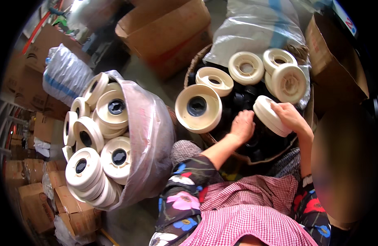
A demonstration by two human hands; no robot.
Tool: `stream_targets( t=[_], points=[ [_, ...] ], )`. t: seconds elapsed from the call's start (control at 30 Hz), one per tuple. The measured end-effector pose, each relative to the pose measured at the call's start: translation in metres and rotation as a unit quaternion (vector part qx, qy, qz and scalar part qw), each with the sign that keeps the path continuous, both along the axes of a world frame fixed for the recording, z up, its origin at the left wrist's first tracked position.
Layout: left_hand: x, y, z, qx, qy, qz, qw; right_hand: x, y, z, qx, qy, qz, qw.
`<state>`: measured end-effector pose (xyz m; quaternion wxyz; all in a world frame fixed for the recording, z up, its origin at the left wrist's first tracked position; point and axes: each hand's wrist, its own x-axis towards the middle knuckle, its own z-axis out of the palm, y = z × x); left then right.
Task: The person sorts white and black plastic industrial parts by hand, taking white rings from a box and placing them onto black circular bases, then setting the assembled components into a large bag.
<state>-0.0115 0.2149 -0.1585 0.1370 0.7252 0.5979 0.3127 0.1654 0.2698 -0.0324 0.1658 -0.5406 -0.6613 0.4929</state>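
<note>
Your checked apron [246, 213] fills the frame at six o'clock, with flowered sleeves [185, 197] on both forearms. Your right hand [289, 116] is clamped over the rim of a cream spool [270, 116], holding it tilted on edge just right of centre, at about two o'clock. Your left hand [242, 126] reaches down beside it with fingers curled among the black parts [242, 98] in the wicker basket [195, 65]; you cannot tell from this view whether it grips one. Just at nine o'clock from that hand, a larger cream spool with a dark hub [198, 108] leans on the basket's edge. More cream spools [279, 67] sit on the heap at one o'clock. At nine o'clock, well apart, a clear plastic bag [150, 135] bulges with stacked spools [101, 139]. Cardboard boxes [168, 28] stand at twelve o'clock.
</note>
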Motion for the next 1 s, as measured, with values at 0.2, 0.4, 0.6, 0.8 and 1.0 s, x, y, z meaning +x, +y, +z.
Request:
stream_targets(
  t=[0.2,0.4,0.6,0.8,1.0],
  points=[
    [0.006,0.012,-0.034,-0.074,0.073,-0.007,0.995,-0.008,-0.002,-0.005,-0.098,0.165,-0.07,0.979],
    [-0.002,0.008,0.022,-0.132,-0.159,0.06,0.977,0.0,0.0,0.0,-0.101,0.292,-0.117,0.944],
    [-0.023,0.006,0.055,-0.059,-0.512,-0.103,0.851,-0.007,-0.003,-0.016,-0.094,0.262,-0.081,0.957],
    [-0.035,0.002,0.086,-0.149,-0.551,-0.081,0.817,-0.023,-0.014,-0.015,-0.123,0.343,-0.07,0.928],
    [-0.044,0.006,0.096,-0.267,-0.622,-0.108,0.728,-0.03,-0.02,-0.011,0.243,0.253,0.056,0.935]
  ],
)
